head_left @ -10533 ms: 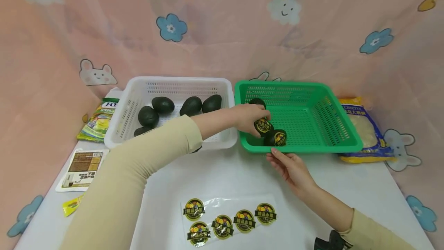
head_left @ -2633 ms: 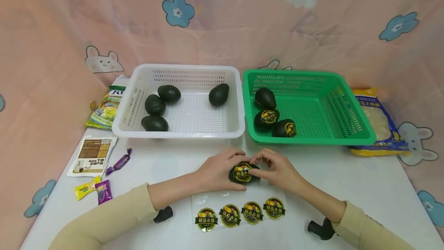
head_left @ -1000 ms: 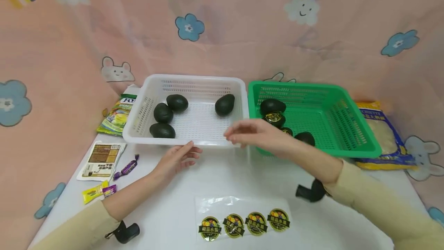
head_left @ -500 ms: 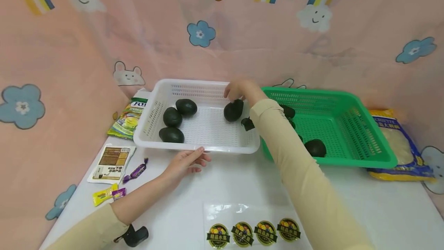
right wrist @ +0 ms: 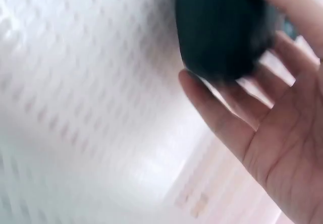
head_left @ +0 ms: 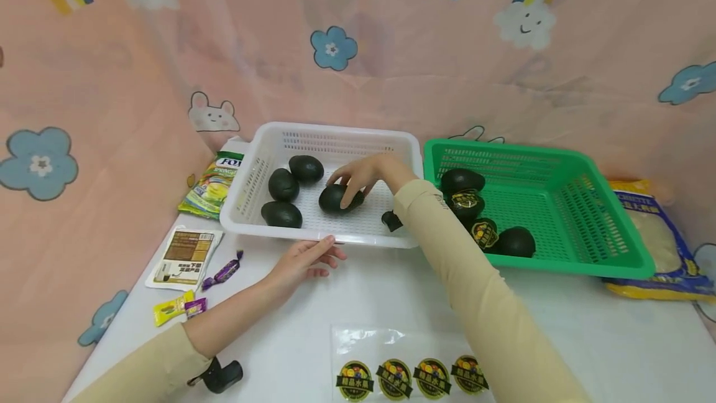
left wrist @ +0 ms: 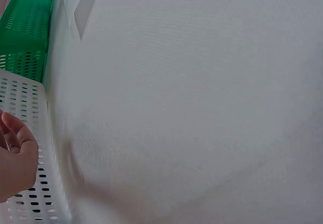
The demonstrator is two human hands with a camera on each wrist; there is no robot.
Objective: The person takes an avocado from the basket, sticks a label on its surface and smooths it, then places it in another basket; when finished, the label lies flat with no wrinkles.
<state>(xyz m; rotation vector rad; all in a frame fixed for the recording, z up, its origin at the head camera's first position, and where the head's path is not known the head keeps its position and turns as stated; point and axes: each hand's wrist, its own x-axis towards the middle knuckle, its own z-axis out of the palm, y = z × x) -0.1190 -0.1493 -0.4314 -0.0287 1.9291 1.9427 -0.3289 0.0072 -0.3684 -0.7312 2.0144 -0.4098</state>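
Observation:
Inside the white basket [head_left: 358,238], my right hand [head_left: 369,173] grips a dark avocado [head_left: 329,199], with the fingers curled over its top. The right wrist view shows this avocado [right wrist: 219,32] between thumb and fingers, a little blurred. Three more avocados [head_left: 283,185] lie at the basket's left end. My left hand [head_left: 299,266] touches the front rim with its thumb, the other fingers loose below. In the left wrist view, the left hand [left wrist: 19,158] is beside the basket's slotted wall. A green basket [head_left: 565,204] to the right holds several avocados, two with visible round stickers [head_left: 484,233].
A clear sheet with several round black-and-gold stickers [head_left: 394,379] lies at the front. Left are a green snack bag [head_left: 215,185], a white packet [head_left: 184,258] and small wrapped candies [head_left: 224,272]. A blue-yellow bag [head_left: 660,235] stands right of the green basket.
A stickered avocado left the table for the green basket. My right hand then reached into the white basket, took the right-hand avocado and shifted it left. My left hand moved to the white rim.

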